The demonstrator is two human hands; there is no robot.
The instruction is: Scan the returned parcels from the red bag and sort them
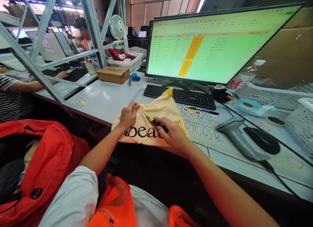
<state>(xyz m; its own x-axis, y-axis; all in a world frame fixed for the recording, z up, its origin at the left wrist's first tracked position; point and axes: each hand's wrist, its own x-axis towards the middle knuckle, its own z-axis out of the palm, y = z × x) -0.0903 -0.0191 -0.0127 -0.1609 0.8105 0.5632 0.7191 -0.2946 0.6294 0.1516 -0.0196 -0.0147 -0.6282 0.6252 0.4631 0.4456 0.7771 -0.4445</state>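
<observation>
A cream plastic mailer bag [156, 108] with black lettering lies at the desk's front edge, its yellow-taped corner reaching the keyboard. My left hand [129, 116] is closed on the bag's upper left part, bunching the plastic into creases. In my right hand [174, 133] is a yellow and black utility knife [156, 123], its tip pointing left toward the creased plastic near my left fingers. Whether the blade touches the bag I cannot tell. The right hand covers part of the lettering.
Behind the bag stand a black keyboard [181, 96] and a large monitor [215, 48]. To the right lie a grey barcode scanner [241, 137] and a black mouse [262, 139]. A cardboard box [113, 75] and blue tape [135, 78] sit back left. A red bag [53, 155] stands left; a co-worker's hand [62, 74] is beyond.
</observation>
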